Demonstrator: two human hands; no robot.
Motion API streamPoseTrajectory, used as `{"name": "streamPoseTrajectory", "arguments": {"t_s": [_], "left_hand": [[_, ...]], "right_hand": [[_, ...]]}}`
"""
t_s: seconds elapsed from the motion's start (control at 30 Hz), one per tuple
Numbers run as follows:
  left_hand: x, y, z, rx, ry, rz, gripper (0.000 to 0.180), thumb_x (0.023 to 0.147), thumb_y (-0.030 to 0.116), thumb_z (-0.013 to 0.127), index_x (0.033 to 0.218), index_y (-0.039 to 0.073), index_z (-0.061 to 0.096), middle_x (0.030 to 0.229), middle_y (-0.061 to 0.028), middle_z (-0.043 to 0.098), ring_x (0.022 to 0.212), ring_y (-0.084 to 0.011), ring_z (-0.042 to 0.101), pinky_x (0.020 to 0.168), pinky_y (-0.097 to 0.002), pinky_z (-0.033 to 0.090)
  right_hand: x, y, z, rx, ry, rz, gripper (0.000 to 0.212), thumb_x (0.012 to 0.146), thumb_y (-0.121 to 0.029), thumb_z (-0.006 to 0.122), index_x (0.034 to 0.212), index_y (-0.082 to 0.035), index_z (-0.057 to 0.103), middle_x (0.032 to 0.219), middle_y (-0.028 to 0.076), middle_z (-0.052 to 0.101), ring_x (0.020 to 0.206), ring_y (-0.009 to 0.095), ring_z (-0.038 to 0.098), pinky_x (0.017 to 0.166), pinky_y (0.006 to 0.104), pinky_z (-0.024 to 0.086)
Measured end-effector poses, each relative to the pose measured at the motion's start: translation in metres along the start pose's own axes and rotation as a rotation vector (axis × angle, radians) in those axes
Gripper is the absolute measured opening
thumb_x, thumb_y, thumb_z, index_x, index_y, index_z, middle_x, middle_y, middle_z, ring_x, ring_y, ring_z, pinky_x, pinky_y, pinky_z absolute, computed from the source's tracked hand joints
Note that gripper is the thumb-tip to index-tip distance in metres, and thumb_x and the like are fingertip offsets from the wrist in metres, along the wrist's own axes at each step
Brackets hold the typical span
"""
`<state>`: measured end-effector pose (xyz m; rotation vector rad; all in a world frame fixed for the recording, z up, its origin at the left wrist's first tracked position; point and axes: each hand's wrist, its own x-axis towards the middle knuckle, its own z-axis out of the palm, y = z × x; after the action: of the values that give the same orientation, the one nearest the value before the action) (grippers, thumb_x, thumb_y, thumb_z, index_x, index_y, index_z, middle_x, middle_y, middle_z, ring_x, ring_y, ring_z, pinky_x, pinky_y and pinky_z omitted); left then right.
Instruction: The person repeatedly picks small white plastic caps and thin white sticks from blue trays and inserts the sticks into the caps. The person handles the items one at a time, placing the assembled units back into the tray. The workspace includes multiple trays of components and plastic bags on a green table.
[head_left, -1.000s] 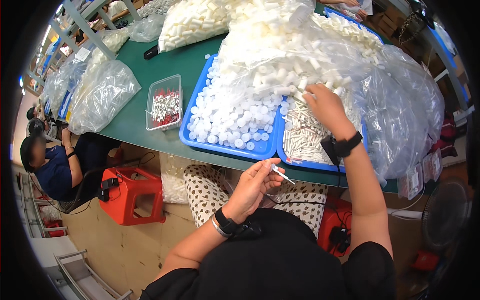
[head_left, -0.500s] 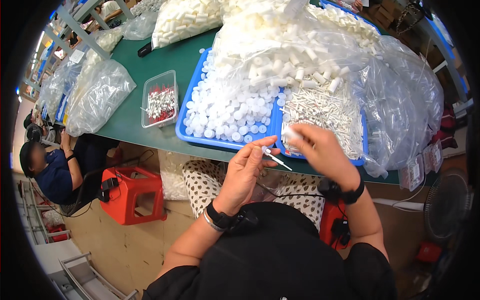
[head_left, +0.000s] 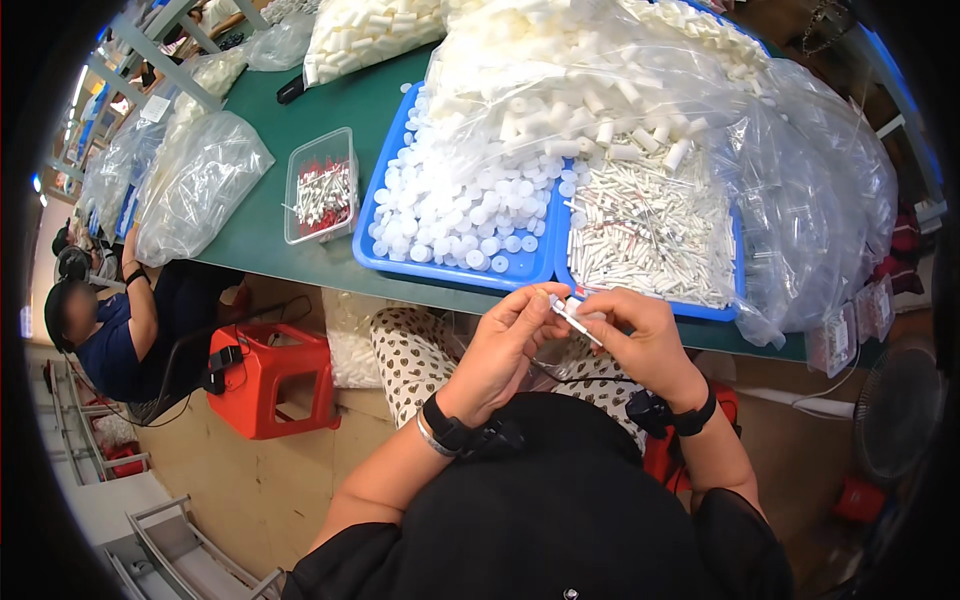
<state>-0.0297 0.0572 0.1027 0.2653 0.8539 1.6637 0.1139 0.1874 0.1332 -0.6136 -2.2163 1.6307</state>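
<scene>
Toward the left end of the green surface (head_left: 280,120), a white label (head_left: 154,110) shows among plastic bags, its print too small to read. A puffed clear bag (head_left: 205,185) lies by the front edge there. Next, near that edge, a clear tub (head_left: 291,222) holds red-and-white pins, then a blue tray (head_left: 400,262) carries translucent white discs. Just below the middle of the front edge, the left hand (head_left: 508,345) pinches a slim white part (head_left: 578,322) in its fingertips; the right hand (head_left: 645,335) pinches the part's other end. Behind the right hand, a second blue tray (head_left: 690,309) of thin white sticks borders the front edge. Clear packets (head_left: 832,342) hang toward the front right corner.
</scene>
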Motion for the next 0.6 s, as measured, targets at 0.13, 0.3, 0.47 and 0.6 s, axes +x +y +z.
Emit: {"name": "streamPoseTrajectory", "arguments": {"t_s": [0.13, 0.3, 0.47, 0.6], "left_hand": [[0.002, -0.007, -0.006, 0.011, 0.000, -0.011, 0.037, 0.101, 0.028, 0.054, 0.123, -0.001, 0.057, 0.098, -0.0040, 0.063, 0.086, -0.0101, 0.059, 0.081, -0.0258, 0.050], [-0.001, -0.009, -0.005, 0.143, 0.067, 0.036, 0.032, 0.101, 0.023, 0.057, 0.122, 0.000, 0.063, 0.090, 0.0006, 0.063, 0.080, -0.0044, 0.055, 0.074, -0.0191, 0.048], [-0.001, -0.005, -0.002, 0.318, 0.057, -0.034, 0.035, 0.102, 0.021, 0.055, 0.129, -0.001, 0.057, 0.088, -0.0002, 0.063, 0.079, -0.0061, 0.059, 0.074, -0.0201, 0.049], [-0.001, -0.006, -0.002, 0.112, 0.040, -0.170, 0.033, 0.101, 0.018, 0.055, 0.128, -0.002, 0.059, 0.093, -0.0014, 0.064, 0.080, -0.0063, 0.059, 0.077, -0.0206, 0.051]], "right_hand": [[-0.001, 0.000, 0.003, -0.104, -0.049, -0.024, 0.008, 0.089, -0.004, 0.069, 0.092, 0.000, 0.063, 0.081, 0.001, 0.062, 0.069, 0.006, 0.060, 0.060, 0.0207, 0.049], [-0.002, 0.005, 0.006, 0.375, -0.084, 0.186, 0.011, 0.093, -0.005, 0.064, 0.097, 0.000, 0.055, 0.080, 0.003, 0.061, 0.074, 0.009, 0.065, 0.064, 0.0227, 0.053], [0.000, 0.010, -0.003, 0.484, -0.132, 0.367, 0.013, 0.095, -0.006, 0.060, 0.101, 0.000, 0.050, 0.084, 0.007, 0.062, 0.073, 0.012, 0.066, 0.063, 0.0246, 0.056], [-0.003, 0.009, -0.005, 0.432, -0.207, 0.333, 0.012, 0.095, -0.004, 0.057, 0.101, -0.004, 0.046, 0.087, 0.008, 0.063, 0.070, 0.011, 0.065, 0.061, 0.0235, 0.054]]}}
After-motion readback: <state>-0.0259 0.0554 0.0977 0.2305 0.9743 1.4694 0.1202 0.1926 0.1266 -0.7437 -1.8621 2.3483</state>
